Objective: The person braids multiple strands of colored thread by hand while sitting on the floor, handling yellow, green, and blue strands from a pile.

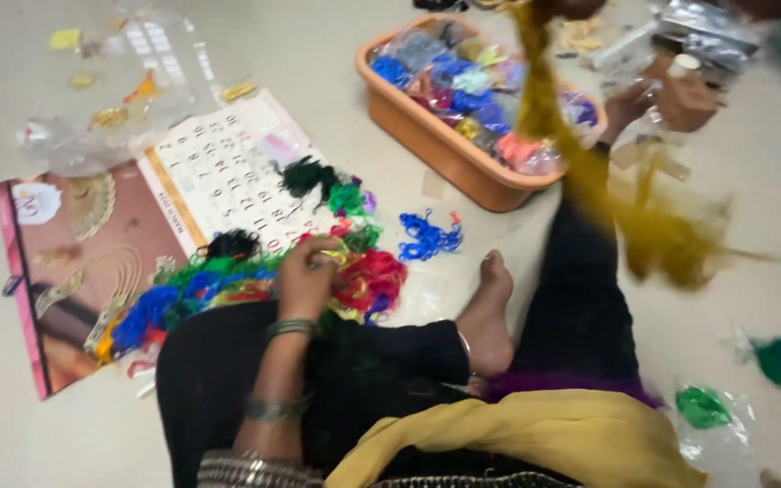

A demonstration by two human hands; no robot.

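left hand [305, 276] on multicoloured thread pile [255, 285] (tangled, bright); grip probably closed.

I am sitting on the floor, my left hand [305, 276] resting on a heap of coloured thread [228, 285] spread over a calendar [219, 172]. An orange tub [445, 145] of thread bundles is standing nearby.

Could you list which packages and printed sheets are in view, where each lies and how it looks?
Wall calendar: flat on the floor, left; white date grid beside a brown picture page.
Clear plastic bag: crumpled, above the calendar.
Small clear bags: lower right, holding green thread.
Silvery packets: top right, blurred.
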